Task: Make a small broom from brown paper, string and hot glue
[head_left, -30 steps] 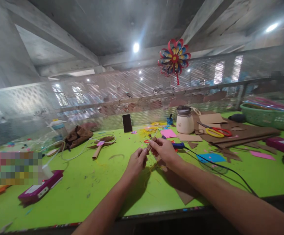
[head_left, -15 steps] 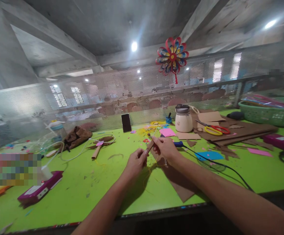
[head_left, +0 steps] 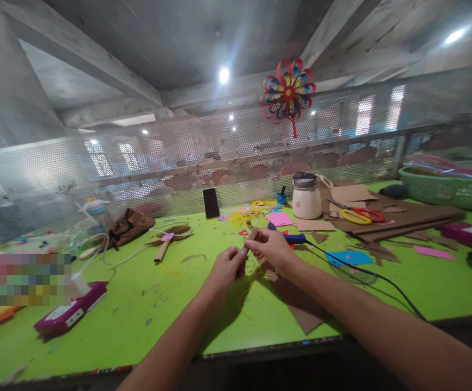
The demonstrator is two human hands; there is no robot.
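Over the green table, my left hand (head_left: 228, 266) and my right hand (head_left: 275, 251) meet, fingers pinched around a small brown paper strip (head_left: 253, 234). Fingers cover much of the strip, so I cannot tell whether it is rolled or folded. Thin yellow strands (head_left: 247, 293) trail below the hands. Under my right hand and forearm lies a sheet of brown paper (head_left: 306, 317). Just beyond that hand is a blue-handled tool (head_left: 295, 238) with a black cord, its front partly hidden. Yellow shreds (head_left: 242, 218) are scattered behind my fingers.
Left are a purple power strip (head_left: 71, 309), a white cable and a brown paper flower with a tube stem (head_left: 161, 252). A phone (head_left: 210, 203) leans at the back. Rightward stand a white jar (head_left: 306, 198), scissors (head_left: 358, 215) on brown paper, and a green basket (head_left: 450, 189).
My right fingers have shifted slightly down and left along the brown paper strip, closer to my left fingers, and less of it shows. The view has moved slightly.
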